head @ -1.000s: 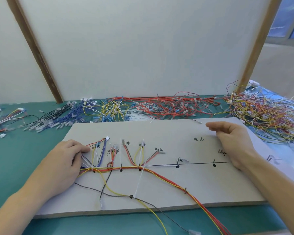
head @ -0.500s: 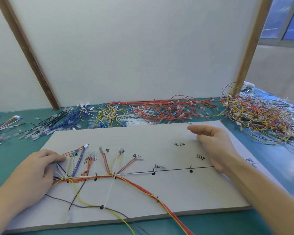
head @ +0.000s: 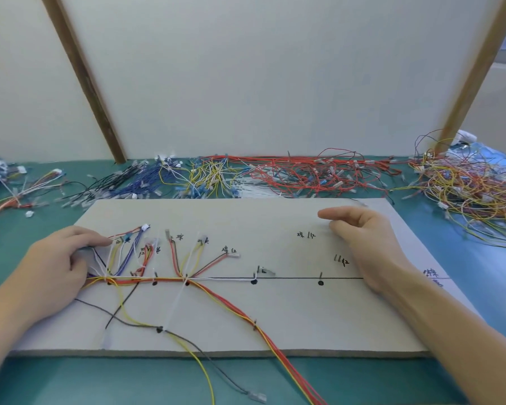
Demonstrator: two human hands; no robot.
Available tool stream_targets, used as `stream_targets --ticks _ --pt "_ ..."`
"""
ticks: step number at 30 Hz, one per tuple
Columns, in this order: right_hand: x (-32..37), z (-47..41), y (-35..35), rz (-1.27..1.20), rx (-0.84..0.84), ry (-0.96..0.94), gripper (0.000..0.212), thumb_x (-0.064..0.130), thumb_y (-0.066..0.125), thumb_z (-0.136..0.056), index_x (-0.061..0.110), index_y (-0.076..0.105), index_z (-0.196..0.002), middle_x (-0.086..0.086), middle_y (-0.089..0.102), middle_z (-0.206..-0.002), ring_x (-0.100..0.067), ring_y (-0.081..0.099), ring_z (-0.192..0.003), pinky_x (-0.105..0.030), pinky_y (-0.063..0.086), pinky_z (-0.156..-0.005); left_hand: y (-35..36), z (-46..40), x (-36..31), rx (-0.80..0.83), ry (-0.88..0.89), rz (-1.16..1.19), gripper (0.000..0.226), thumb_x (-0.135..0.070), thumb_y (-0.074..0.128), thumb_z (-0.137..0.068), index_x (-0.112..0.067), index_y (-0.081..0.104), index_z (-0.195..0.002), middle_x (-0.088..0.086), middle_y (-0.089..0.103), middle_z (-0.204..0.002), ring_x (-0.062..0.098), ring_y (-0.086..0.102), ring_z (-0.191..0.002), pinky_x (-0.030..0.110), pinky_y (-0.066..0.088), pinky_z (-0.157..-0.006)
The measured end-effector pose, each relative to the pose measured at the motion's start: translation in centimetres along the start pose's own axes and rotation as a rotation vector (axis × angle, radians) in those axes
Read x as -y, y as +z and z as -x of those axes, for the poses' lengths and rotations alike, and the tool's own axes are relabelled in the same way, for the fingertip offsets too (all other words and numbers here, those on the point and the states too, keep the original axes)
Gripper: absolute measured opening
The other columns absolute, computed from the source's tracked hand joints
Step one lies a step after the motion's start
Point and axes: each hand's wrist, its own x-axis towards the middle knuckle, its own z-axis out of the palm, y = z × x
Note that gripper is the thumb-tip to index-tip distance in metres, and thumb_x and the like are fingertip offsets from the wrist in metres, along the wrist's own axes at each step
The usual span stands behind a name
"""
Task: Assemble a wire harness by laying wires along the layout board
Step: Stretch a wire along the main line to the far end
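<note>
On the board [head: 275, 317] our left hand [head: 53, 273] kept pressing wires [head: 123, 258]; our right hand [head: 365, 238], fingers loose, still held nothing, so no new wire yet.

My left hand [head: 56, 267] lies palm down, fingers bent a little, with my pointer fingertip pressing down in front of it. My right hand [head: 368, 244] stands on its edge, thumb on top, fingers straight and loose, holding nothing. Both my arms are bare and reach forward.
</note>
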Motion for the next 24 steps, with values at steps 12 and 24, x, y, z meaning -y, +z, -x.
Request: stream_targets --ticks 12,24 --pt "4.6 9.7 3.7 0.455 0.347 -0.366 0.008 0.032 0.066 -0.088 0.034 0.074 -0.086 0.028 0.068 -0.089 0.003 0.058 -0.081 -0.008 0.042 -0.069 -5.1 -1.8 -15.9 -0.004 0.377 0.279 0.027 -0.022 0.065 -0.088 -0.04 0.075 -0.105 -0.021 0.066 -0.105 0.004 0.057 -0.104 0.013 0.036 -0.092" --pt "4.2 12.8 4.6 0.61 0.562 -0.234 0.011 0.038 0.07 -0.087 0.035 0.07 -0.098 0.028 0.065 -0.09 0.001 0.06 -0.076 -0.012 0.044 -0.067 -1.7 -4.7 -22.9 1.005 0.543 0.465 0.021 -0.032 0.093 -0.074 -0.023 0.081 -0.089 -0.005 0.073 -0.073 0.009 0.06 -0.064 0.02 0.045 -0.06"
